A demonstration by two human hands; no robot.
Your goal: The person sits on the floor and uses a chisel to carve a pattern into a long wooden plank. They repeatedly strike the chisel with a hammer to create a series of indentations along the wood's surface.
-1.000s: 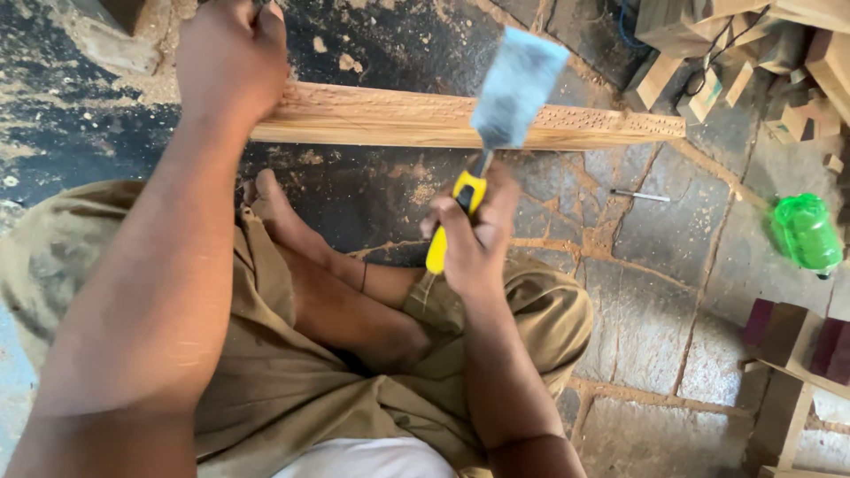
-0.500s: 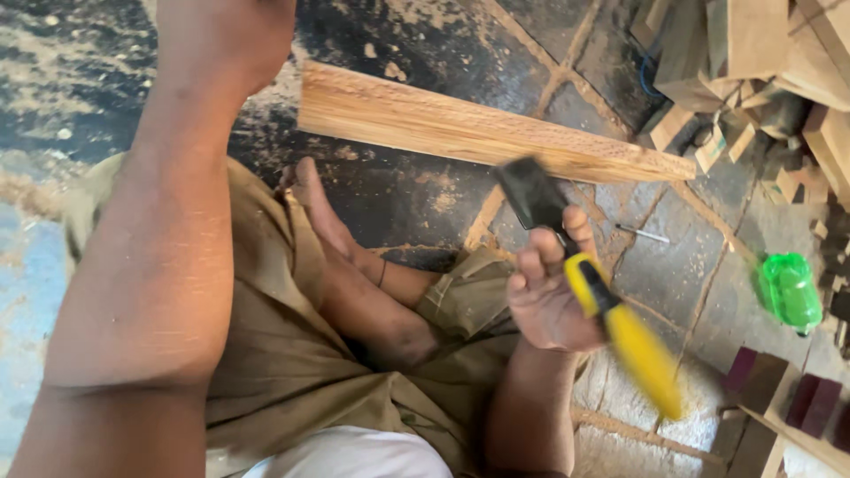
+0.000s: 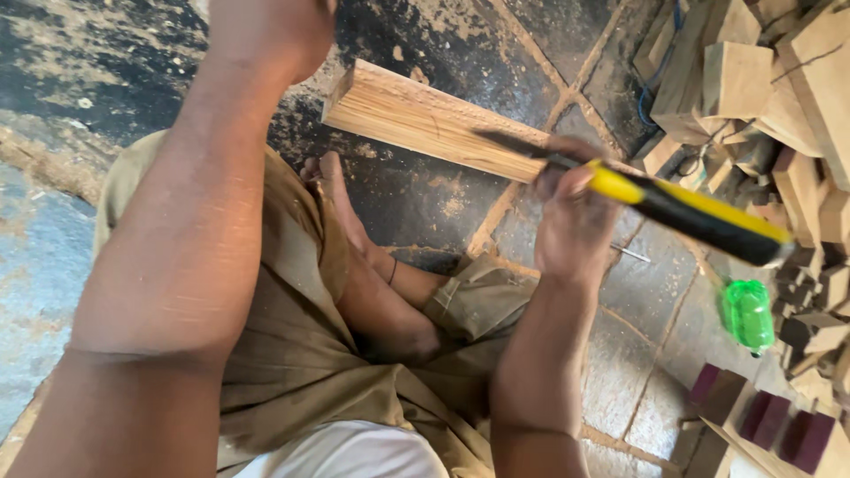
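I sit cross-legged on a stone floor. My right hand (image 3: 571, 217) grips a scraper (image 3: 682, 208) with a yellow and black handle. The handle sticks out to the right, and the dark blade, seen edge-on, lies over the near edge of a long pale wooden plank (image 3: 416, 115) on the floor. My left arm is raised across the left of the view. My left hand (image 3: 270, 26) is cut off by the top edge just left of the plank's end, so its fingers are hidden.
A heap of pale wood blocks (image 3: 779, 80) fills the upper right, with a blue cable (image 3: 651, 88) beside it. A green plastic bottle (image 3: 748, 314) lies at the right, a nail (image 3: 633, 254) sits near my right hand, and dark red blocks (image 3: 761, 416) lie at the lower right.
My right hand has swung the scraper round. Its blade pointed up over the plank a second ago; now the handle points right and the blade lies flat-on to the plank's edge.
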